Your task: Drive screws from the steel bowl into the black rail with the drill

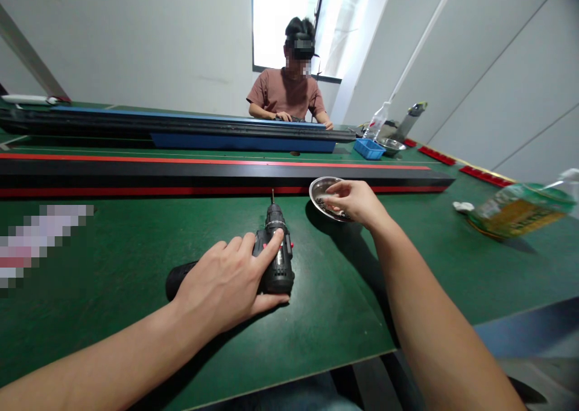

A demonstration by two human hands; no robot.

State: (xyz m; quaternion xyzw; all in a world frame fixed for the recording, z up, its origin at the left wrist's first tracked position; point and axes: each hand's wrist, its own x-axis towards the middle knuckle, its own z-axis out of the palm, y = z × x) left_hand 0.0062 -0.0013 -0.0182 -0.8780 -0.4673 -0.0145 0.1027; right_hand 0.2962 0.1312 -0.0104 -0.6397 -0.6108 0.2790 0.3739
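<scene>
A black cordless drill (281, 265) lies on its side on the green table, its bit pointing away from me and its handle to the left. My left hand (226, 275) is wrapped over it, index finger along the body and thumb behind the motor end. To the right stands a round metal bowl (312, 193) with small dark pieces, perhaps screws, at the bottom. My right hand (355, 201) reaches over the bowl's rim with curled fingers and the tips drawn together inside. Whatever those fingertips hold is too small to make out.
Across the table beyond the drill runs a long black bar with red stripes (203, 173). Behind it lies a blue and black bar (244, 141). A person (289, 94) sits opposite. A blue basket (368, 149) stands back right; a plastic jar (520, 211) lies at right.
</scene>
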